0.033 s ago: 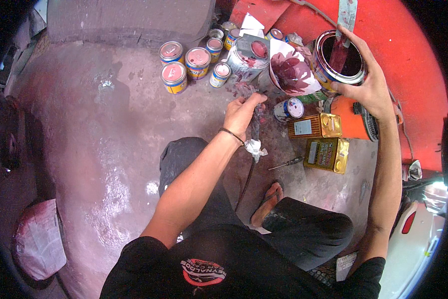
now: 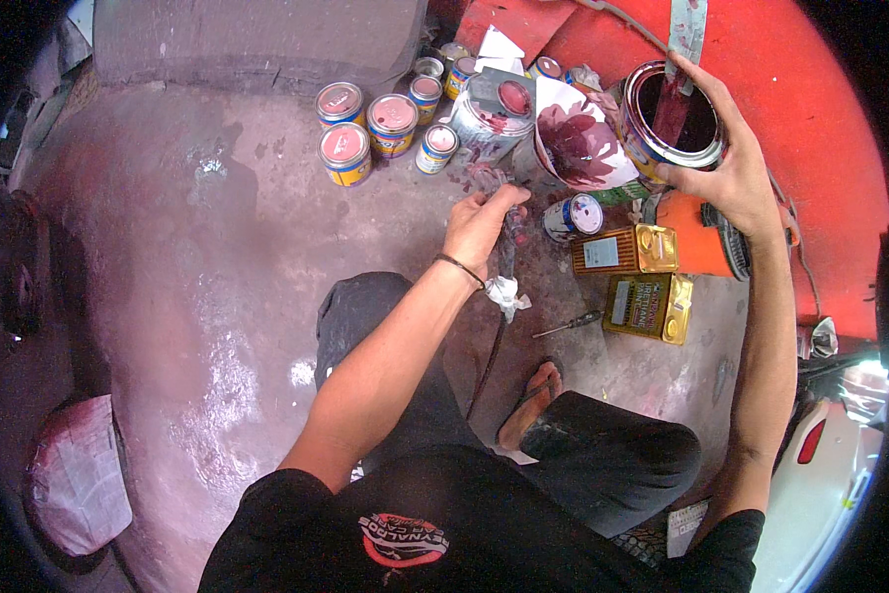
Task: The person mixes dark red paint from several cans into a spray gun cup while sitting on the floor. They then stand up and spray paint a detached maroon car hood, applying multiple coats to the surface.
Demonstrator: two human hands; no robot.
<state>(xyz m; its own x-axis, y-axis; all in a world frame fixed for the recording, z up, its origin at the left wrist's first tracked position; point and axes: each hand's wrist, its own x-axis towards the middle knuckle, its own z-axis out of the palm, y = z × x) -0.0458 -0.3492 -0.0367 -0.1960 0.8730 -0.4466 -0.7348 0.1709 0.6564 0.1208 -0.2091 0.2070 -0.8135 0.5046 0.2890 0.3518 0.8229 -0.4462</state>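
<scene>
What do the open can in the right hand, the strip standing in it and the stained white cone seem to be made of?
Open can: probably metal, silvery and shiny around its top edge.
Strip: perhaps metal, flat and greyish with reddish smears, though plastic is possible.
Cone: likely paper, pale, thin-edged and blotched dark red.

Metal strip (image 2: 688, 30) cut off above; left hand (image 2: 476, 229) partly hidden.

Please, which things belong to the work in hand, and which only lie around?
Seemingly in use:
open paint can in right hand
metal strip dipping into it
stained object by left hand

Seemingly lying about:
pink-lidded cans
gold tins
screwdriver
</scene>
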